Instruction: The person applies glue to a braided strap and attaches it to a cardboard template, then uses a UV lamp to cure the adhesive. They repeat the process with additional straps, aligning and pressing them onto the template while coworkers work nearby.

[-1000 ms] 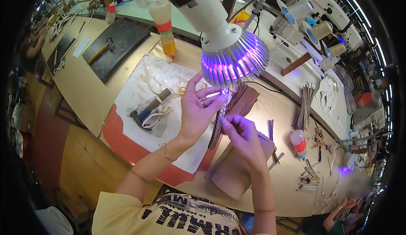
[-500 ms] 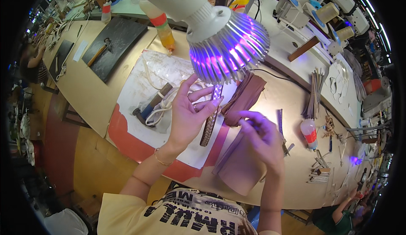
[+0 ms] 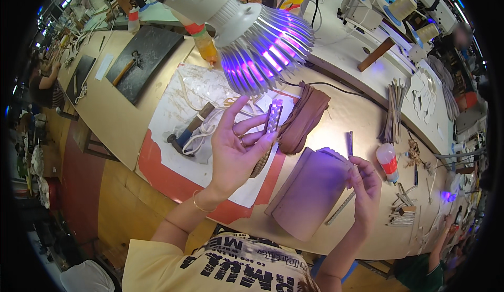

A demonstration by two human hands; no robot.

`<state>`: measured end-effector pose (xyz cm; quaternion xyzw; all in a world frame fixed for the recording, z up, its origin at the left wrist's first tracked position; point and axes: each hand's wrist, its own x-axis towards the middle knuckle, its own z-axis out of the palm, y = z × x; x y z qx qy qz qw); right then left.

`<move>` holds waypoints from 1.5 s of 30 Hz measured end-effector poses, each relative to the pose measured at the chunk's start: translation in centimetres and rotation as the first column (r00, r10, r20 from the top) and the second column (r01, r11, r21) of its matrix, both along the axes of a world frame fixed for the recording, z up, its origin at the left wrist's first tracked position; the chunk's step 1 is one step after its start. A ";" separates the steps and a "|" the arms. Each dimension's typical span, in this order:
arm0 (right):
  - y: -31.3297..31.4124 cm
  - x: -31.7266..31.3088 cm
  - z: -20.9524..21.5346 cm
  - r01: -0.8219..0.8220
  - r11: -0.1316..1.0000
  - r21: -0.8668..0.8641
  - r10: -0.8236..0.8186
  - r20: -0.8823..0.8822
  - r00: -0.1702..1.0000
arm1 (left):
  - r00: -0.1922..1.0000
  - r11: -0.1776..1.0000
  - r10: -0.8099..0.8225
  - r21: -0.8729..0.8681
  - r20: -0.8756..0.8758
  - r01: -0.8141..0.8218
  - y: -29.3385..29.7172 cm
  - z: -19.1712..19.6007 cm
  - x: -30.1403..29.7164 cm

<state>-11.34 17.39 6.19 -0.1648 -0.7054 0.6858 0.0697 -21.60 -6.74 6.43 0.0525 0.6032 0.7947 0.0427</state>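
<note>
A narrow braided strap stands nearly upright in my left hand, pinched between thumb and fingers, with the index finger raised apart. Light from the lamp tints its upper end violet, and its lower end shows behind my thumb. My right hand is at the right edge of a brown leather panel, its thumb and index fingertips close together. What they hold, if anything, is too small to make out. A thin dark strip lies just beyond those fingers, and another thin strip lies beside the wrist.
A finned lamp glowing violet hangs over the bench near my left fingertips. Folded brown leather lies beyond the panel. At left are a hammer, white cords and a dark board. A bottle and loose strips stand right.
My right hand has moved right and toward me, away from the folded leather, uncovering the top of the panel. My left hand keeps the braided strap, now tilted slightly differently. The lamp appears further left.
</note>
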 end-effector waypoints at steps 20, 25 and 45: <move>9.3 6.6 -7.7 0.160 0.553 0.817 -0.333 0.040 0.942 | 0.838 0.470 -0.086 -0.763 -0.539 -0.443 -2.8 -7.8 2.3; 9.7 5.8 -10.3 -0.033 0.379 0.925 -0.204 0.118 0.972 | 0.764 0.599 -0.219 -0.702 -0.607 -0.386 3.7 -4.2 4.4; 4.3 2.9 -2.3 -0.200 0.972 -0.121 0.217 0.142 0.966 | 0.947 0.937 -0.308 0.203 0.093 0.284 9.4 0.1 1.6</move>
